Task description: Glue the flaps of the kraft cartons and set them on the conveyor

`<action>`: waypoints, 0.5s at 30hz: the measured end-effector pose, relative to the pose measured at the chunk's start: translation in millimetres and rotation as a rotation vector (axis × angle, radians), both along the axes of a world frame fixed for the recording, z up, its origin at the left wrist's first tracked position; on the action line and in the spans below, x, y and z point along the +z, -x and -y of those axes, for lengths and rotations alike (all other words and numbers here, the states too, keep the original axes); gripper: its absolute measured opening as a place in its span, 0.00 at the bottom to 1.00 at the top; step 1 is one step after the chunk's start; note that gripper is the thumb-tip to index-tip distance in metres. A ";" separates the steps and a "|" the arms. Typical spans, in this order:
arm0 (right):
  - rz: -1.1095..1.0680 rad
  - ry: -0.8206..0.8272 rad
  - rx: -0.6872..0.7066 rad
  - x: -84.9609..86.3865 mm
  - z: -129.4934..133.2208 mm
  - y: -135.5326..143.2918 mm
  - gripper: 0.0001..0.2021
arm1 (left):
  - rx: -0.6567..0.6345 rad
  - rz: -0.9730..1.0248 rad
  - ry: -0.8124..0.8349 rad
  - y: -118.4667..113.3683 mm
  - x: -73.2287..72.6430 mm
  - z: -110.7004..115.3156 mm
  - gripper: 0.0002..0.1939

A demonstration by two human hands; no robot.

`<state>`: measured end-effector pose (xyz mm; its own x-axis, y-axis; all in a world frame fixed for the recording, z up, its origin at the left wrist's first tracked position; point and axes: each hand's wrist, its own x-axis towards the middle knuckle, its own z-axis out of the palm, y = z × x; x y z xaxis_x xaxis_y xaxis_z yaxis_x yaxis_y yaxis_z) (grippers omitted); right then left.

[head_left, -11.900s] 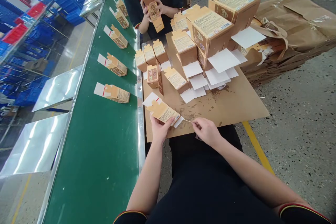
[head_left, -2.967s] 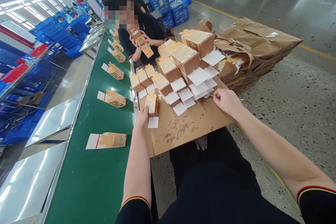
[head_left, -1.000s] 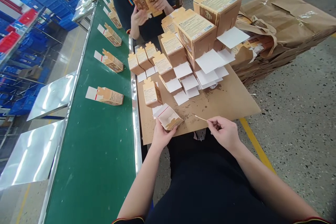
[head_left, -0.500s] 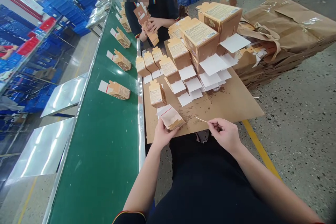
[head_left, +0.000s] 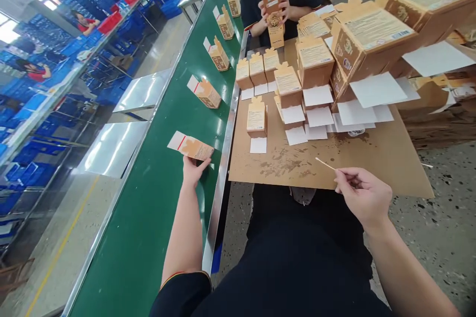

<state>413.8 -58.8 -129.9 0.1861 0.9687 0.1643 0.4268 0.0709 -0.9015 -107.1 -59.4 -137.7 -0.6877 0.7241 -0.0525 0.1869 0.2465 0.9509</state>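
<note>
Box print too small to read. Your left hand grasps carton, now over belt, off board; right hand still pinches stick.

A matt printed cardboard carton is seen on the smooth green conveyor belt, edged by glossy metal rail. A stained, rough brown cardboard surface is seen right. A thin wooden stick looks bare.
</note>
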 end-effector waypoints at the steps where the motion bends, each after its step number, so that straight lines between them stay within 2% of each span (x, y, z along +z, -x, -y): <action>1: 0.006 -0.007 -0.004 0.9 0.4 -3.6 0.21 | 0.057 -0.033 -0.011 -7.4 -4.6 6.8 0.49; 4: 0.033 -0.027 -0.053 4.0 7.3 -17.1 0.18 | 0.231 -0.170 -0.104 -37.4 -13.3 28.5 0.37; 5: 0.036 -0.028 -0.076 4.7 10.3 -21.1 0.18 | 0.236 -0.194 -0.145 -48.7 -13.9 31.5 0.33; 7: 0.029 -0.020 -0.118 5.1 14.5 -26.1 0.18 | 0.144 -0.167 -0.208 -71.2 -11.4 22.8 0.25; 9: 0.019 -0.017 -0.132 4.2 14.6 -27.1 0.21 | 0.011 -0.065 -0.217 -91.2 -5.0 -9.6 0.21; 13: 0.033 -0.021 -0.126 2.2 6.6 -23.0 0.24 | -0.196 0.125 -0.073 -119.5 6.0 -114.8 0.21; 15: 0.058 -0.012 -0.123 2.7 2.0 -22.9 0.24 | -0.330 0.134 -0.065 -131.2 5.2 -156.0 0.23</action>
<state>436.7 -60.7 -127.2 0.2928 0.9371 0.1899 0.4843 0.0259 -0.8745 24.1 96.6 -132.5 -0.4065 0.9107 -0.0730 0.1192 0.1321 0.9840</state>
